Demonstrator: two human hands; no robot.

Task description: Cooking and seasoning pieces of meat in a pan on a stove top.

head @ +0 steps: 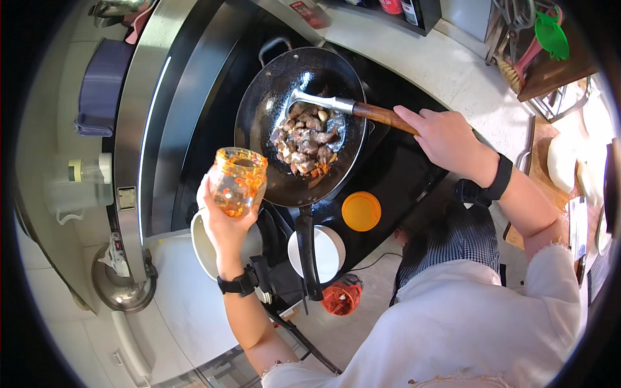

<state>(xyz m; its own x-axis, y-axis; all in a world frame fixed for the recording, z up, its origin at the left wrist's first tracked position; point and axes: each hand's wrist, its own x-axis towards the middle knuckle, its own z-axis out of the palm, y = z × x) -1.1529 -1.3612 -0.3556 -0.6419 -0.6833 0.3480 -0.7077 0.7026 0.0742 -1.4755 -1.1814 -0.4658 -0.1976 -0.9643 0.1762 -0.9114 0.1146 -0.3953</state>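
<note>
A black wok (286, 186) with a long black handle sits on the stove and holds browned meat pieces (308, 138), a whole garlic clove (322, 115) and a patch of orange-red chopped chili (320, 169). My right hand (444, 140) grips the wooden handle of a metal spatula (339, 104), whose blade rests at the meat. Left of the wok's rim, my left hand (225, 228) holds up a glass jar (237, 186) without a lid, chili bits stuck to its inside wall. An orange lid (361, 211) lies on the black stovetop.
By the wok handle stand a white bowl (332, 252) and a pale pot (201, 242). A steel range hood (150, 97) edges the left side. A utensil holder (553, 77) is at upper right, above a wooden board (543, 145) with pale food. Below lies a red container (342, 296).
</note>
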